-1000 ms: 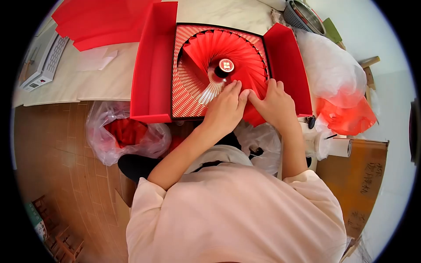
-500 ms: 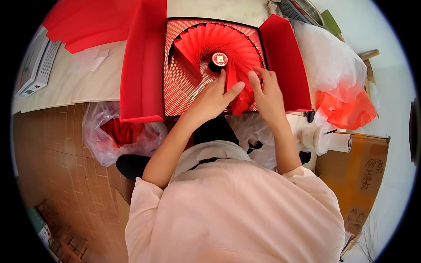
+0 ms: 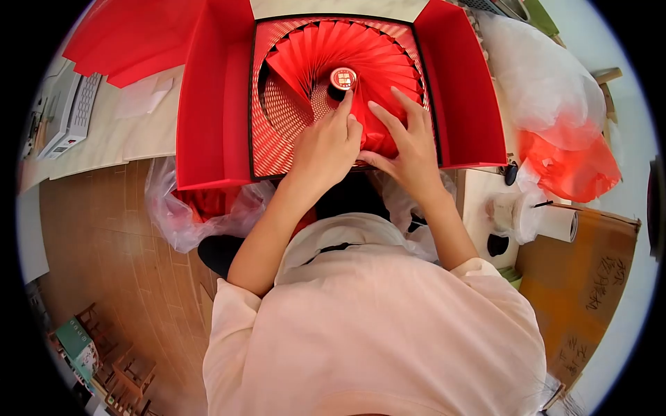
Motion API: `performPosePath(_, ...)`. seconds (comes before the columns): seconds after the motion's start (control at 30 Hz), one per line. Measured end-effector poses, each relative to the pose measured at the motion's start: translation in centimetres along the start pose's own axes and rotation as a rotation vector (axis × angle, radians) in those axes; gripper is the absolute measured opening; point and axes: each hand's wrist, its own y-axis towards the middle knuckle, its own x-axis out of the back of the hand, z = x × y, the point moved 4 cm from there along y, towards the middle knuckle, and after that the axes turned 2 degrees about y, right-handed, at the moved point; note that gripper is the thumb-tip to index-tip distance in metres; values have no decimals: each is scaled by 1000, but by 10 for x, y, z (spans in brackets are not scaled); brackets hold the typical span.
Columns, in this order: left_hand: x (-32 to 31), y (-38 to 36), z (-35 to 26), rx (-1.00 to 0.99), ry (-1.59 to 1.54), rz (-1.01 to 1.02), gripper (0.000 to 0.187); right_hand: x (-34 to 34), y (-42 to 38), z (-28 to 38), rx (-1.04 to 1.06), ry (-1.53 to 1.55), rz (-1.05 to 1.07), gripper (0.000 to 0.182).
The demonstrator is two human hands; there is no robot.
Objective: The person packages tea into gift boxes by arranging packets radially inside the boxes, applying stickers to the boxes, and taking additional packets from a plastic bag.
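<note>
Inside a red box (image 3: 475, 90) lies a ring of overlapping red pleated pieces (image 3: 347, 45), fanned over a patterned insert with a dark rim. A small round cap (image 3: 343, 78) with a light emblem stands in the middle of the ring. My left hand (image 3: 327, 142) stretches its index finger to the pleats' inner ends just beside the cap; its thumb lies near the index finger and the other fingers are curled and partly hidden. On the lower right of the ring, my right hand (image 3: 408, 142) rests with fingers spread over the red pieces, its thumb at the lower edge.
Red sheets (image 3: 132, 38) and a white appliance (image 3: 76, 111) are on the left of the table. Below hangs a clear bag (image 3: 170, 218) with red material. To the right are a white and red plastic bag (image 3: 548, 83), a lidded cup (image 3: 517, 216) and a cardboard box (image 3: 583, 277).
My left thumb has drawn in toward its index finger. My right hand has shifted left and spread wider over the lower right pleats. The view has moved slightly.
</note>
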Motion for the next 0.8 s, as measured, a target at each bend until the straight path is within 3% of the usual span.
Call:
performPosePath(0.2,3,9,4,158,123,343,48,-12,1,2,63,-37,-66,67)
performPosePath(0.27,0,9,4,-36,-64,-45,48,-13,2,0,73,7,-40,67)
performPosePath(0.33,-1,4,1,7,-167,-37,47,2,1,-4,55,163,-39,67)
performPosePath(0.4,2,-1,-3,-242,-277,-202,47,15,-3,-15,38,319,-32,67)
performPosePath(0.53,10,-21,-16,-376,-73,2,58,25,-9,-29,-24,373,25,67)
performPosePath(0.57,8,-20,-11,-365,-45,14,67,21,-8,-28,-19,359,54,66)
performPosePath(0.73,1,-14,-6,-354,58,43,71,7,-4,-29,-85,353,114,64)
performPosePath(0.8,-6,-15,-3,-364,192,45,73,3,-5,-31,-14,307,26,59)
